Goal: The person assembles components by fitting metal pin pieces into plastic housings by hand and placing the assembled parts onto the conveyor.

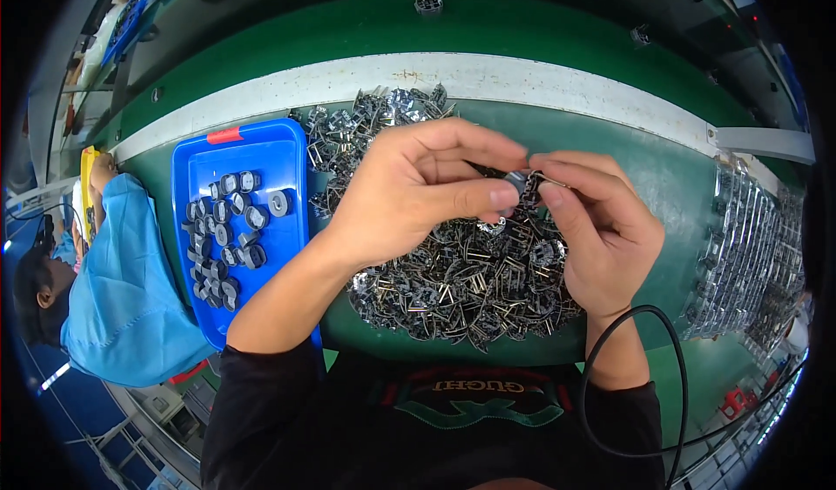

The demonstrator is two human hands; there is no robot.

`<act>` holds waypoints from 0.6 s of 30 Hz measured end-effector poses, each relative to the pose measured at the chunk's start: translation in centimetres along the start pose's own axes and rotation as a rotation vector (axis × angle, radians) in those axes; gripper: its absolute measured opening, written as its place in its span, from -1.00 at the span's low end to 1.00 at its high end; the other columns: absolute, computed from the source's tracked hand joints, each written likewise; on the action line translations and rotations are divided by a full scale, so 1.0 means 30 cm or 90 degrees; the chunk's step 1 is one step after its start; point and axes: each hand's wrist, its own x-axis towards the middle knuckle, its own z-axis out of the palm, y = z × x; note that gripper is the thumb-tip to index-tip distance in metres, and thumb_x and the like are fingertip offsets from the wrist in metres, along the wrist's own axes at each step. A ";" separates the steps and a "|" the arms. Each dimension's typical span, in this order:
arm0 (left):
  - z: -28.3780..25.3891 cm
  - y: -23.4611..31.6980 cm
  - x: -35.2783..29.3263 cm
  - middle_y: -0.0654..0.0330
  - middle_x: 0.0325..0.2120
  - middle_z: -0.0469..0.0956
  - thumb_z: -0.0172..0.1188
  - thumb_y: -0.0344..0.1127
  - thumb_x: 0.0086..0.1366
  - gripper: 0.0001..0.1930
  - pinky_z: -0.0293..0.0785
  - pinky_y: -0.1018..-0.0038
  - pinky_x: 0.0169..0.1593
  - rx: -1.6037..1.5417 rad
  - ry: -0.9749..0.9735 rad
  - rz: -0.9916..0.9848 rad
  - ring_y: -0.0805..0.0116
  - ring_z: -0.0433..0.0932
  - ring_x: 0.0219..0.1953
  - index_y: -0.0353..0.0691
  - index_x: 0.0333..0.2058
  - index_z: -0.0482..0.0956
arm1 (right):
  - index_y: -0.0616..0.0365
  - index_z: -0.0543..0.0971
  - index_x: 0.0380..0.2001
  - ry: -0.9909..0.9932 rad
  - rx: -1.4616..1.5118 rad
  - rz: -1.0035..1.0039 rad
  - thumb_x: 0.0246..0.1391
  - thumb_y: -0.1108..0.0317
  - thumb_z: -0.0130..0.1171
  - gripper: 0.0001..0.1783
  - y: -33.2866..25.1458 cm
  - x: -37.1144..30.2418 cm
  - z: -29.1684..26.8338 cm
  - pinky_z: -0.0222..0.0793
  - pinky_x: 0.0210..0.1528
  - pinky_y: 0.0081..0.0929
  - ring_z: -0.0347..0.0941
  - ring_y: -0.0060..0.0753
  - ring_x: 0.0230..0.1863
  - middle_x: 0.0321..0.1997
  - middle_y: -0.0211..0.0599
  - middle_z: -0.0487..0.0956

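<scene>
Over the middle of the bench, my left hand (pixel 405 190) pinches a small grey plastic piece (pixel 515 179) between thumb and fingers. My right hand (pixel 614 233) meets it fingertip to fingertip and grips a small dark metal part (pixel 538 179) with a thin prong. The two pieces touch or nearly touch; fingers cover much of both. Beneath my hands spreads a heap of shiny metal plug parts (pixel 461 290) with pins. To the left, a blue tray (pixel 305 164) holds several round grey plastic housings (pixel 222 233).
A white rail (pixel 488 68) runs behind the heap, with a green belt (pixel 540 33) beyond carrying a few small parts. Rows of metal parts (pixel 740 246) are stacked at the right. A black cable (pixel 684 359) loops by my right forearm. A person in blue (pixel 131 290) sits at left.
</scene>
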 end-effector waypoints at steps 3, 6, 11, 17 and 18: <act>0.013 -0.006 -0.002 -0.05 -0.09 0.58 0.13 -0.42 0.34 -0.62 0.63 0.48 -0.17 -0.062 -0.071 -0.013 0.32 0.63 -0.19 -0.44 0.10 0.44 | 0.39 0.58 -0.22 0.022 0.020 0.021 0.05 0.71 0.20 -0.81 -0.025 -0.004 -0.008 0.50 -0.19 -0.64 0.55 -0.47 -0.18 -0.12 -0.09 0.58; 0.001 -0.012 0.002 -0.02 -0.11 0.58 0.11 -0.29 0.38 -0.60 0.58 0.51 -0.21 -0.087 -0.102 0.005 0.32 0.61 -0.21 -0.43 0.09 0.45 | 0.42 0.55 -0.19 0.060 0.143 0.012 0.04 0.72 0.20 -0.78 -0.032 -0.013 -0.010 0.49 -0.14 -0.61 0.55 -0.40 -0.14 -0.11 -0.04 0.56; 0.006 -0.019 -0.006 -0.23 -0.16 0.53 -0.03 -0.06 0.46 -0.55 0.58 0.50 -0.18 -0.318 -0.065 -0.064 0.21 0.60 -0.26 -0.34 0.08 0.35 | 0.39 0.49 -0.18 0.014 0.011 -0.075 0.14 0.61 0.15 -0.83 -0.034 -0.010 -0.031 0.42 -0.16 -0.57 0.51 -0.41 -0.25 -0.18 -0.03 0.55; -0.024 -0.042 0.001 -0.27 -0.09 0.49 -0.08 -0.05 0.47 -0.58 0.65 0.47 -0.14 -0.508 -0.093 -0.038 0.09 0.60 -0.21 -0.32 0.04 0.30 | 0.41 0.49 -0.19 -0.004 0.026 -0.072 0.14 0.61 0.14 -0.84 -0.041 -0.010 -0.027 0.42 -0.15 -0.57 0.49 -0.44 -0.25 -0.21 -0.05 0.54; -0.021 -0.042 -0.002 -0.27 -0.08 0.48 -0.07 -0.04 0.46 -0.58 0.65 0.47 -0.13 -0.530 -0.087 -0.043 0.07 0.60 -0.21 -0.32 0.02 0.29 | 0.41 0.49 -0.19 -0.003 0.025 -0.071 0.14 0.61 0.14 -0.83 -0.041 -0.012 -0.027 0.42 -0.15 -0.58 0.49 -0.44 -0.25 -0.21 -0.05 0.54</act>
